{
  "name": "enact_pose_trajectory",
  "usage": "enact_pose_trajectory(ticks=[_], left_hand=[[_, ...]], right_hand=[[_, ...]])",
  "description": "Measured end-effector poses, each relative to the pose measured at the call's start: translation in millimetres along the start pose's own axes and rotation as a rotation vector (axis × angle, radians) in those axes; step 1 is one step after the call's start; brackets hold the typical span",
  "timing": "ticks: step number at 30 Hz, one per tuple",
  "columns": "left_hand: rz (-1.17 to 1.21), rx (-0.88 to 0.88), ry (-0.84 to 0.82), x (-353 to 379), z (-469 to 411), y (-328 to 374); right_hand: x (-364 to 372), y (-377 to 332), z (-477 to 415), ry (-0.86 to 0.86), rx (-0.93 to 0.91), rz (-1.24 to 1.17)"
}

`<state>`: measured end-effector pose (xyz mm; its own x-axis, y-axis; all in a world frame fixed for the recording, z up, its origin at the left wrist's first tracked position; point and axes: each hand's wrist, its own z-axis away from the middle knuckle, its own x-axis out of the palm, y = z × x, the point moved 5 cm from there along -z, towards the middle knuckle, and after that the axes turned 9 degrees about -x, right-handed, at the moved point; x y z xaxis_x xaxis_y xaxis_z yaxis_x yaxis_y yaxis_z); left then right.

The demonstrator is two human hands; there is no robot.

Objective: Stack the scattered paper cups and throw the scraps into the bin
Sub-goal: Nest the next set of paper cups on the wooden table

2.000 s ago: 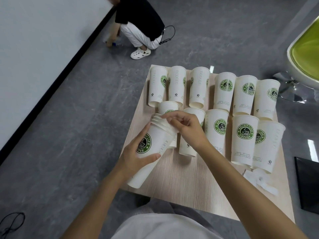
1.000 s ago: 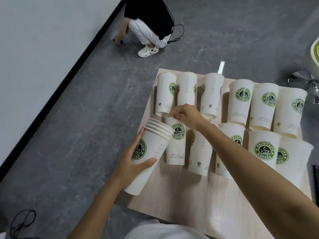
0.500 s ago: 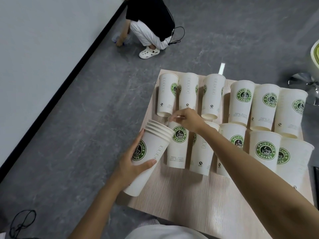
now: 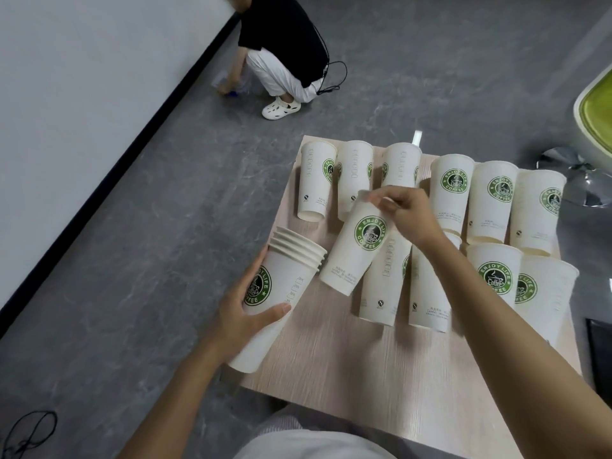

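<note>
While gripping the nested stack (image 4: 299, 270) with left hand (image 4: 245, 313), thumb across the front below the logo and fingers round the far side, pinching a single cup (image 4: 361, 246) at its rim with right hand (image 4: 400, 213). Holding that cup off the table (image 4: 364, 376), tilted, base down-left and just beside the stack's rims, not yet inside. Holding the stack slanted too, mouth up, base at the table's left edge. Loose cups on table: back row (image 4: 452, 190) of six, front row (image 4: 384, 286) partly under right forearm. Off-table: crouching person (image 4: 281, 61), green chair (image 4: 596, 104), floor cable (image 4: 26, 432), dark flat object (image 4: 599, 352) at right edge.
</note>
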<state>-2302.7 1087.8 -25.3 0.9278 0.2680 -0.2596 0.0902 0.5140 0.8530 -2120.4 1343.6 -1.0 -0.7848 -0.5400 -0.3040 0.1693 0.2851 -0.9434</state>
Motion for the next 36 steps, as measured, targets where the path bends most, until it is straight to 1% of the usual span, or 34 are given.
enact_pose_trajectory(ticks=[5, 9, 13, 15, 19, 22, 27, 36], left_hand=[[-0.029, 0.024, -0.019, 2, 7, -1], [-0.100, 0.037, -0.038, 6, 12, -2], [-0.149, 0.052, -0.090, 15, 14, -2], [-0.164, 0.072, -0.121, 20, 14, 1], [-0.186, 0.102, -0.145, 28, 14, 5], [-0.198, 0.124, -0.148, 32, 14, 10], [-0.217, 0.133, -0.137, 36, 14, 15], [-0.216, 0.139, -0.144, 41, 12, 19]], right_hand=[[-32, -16, 12, 0.139, -0.044, 0.003], [-54, -23, 22, 0.250, -0.066, 0.001], [-62, -33, 32, 0.363, -0.114, -0.022], [-59, -37, 37, 0.388, -0.146, -0.034], [-44, -41, 46, 0.362, -0.160, -0.050], [-28, -45, 55, 0.329, -0.138, -0.127], [3, -57, 72, 0.212, -0.117, -0.178], [37, -59, 93, 0.093, -0.060, -0.158]])
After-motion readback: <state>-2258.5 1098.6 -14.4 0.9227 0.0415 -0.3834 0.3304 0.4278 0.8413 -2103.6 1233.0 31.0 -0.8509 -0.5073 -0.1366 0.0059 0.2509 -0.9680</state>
